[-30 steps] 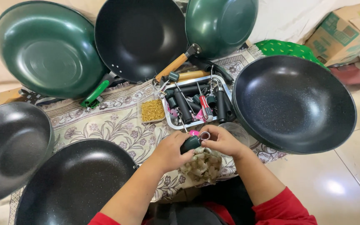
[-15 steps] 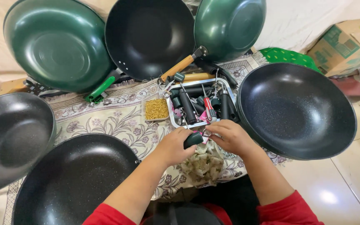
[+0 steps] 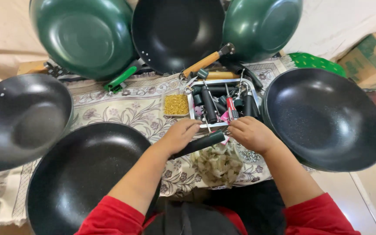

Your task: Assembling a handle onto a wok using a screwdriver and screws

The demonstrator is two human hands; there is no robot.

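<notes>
A black pan handle is now being held lower, between the left hand and right hand, both pinching it; steadier alignment is being advised above the plastic bag.

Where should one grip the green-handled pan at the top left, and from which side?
Grip the green handle, coming from the lower right, since it juts down-right past the green pan rim onto the cloth, free of neighbours. The bowl is too wide to grasp.
</notes>
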